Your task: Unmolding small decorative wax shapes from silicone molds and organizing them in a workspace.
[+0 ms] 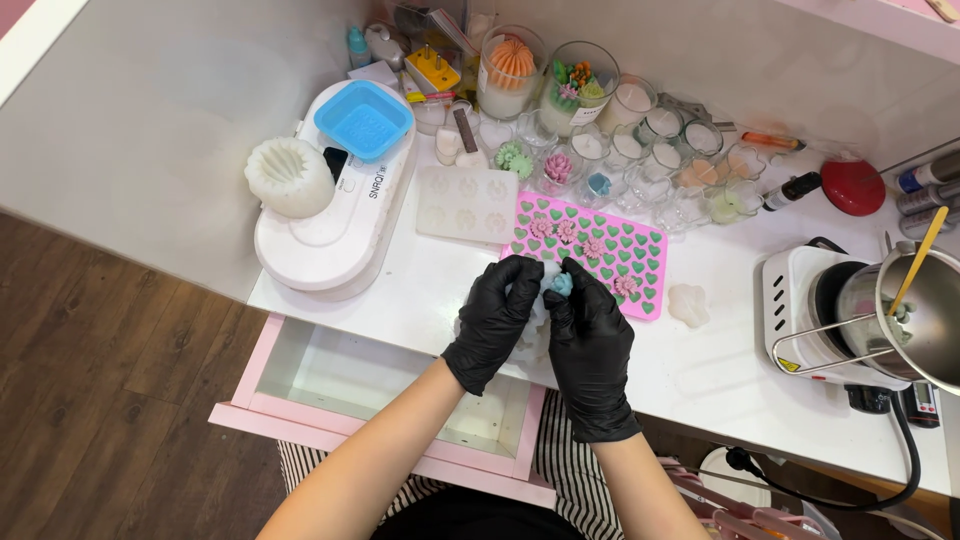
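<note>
From my head view, my left hand point(497, 312) and right hand point(588, 335) are pressed together, both clamped on a white mould point(536, 318) over the worktop point(700, 370) edge. A small blue flower point(562, 285) peeks between my fingertips, facing up; long axis unclear.

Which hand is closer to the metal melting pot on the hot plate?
Right. The right hand is between the left hand and the metal melting pot, which sits off to the right; neither hand touches it.
</note>
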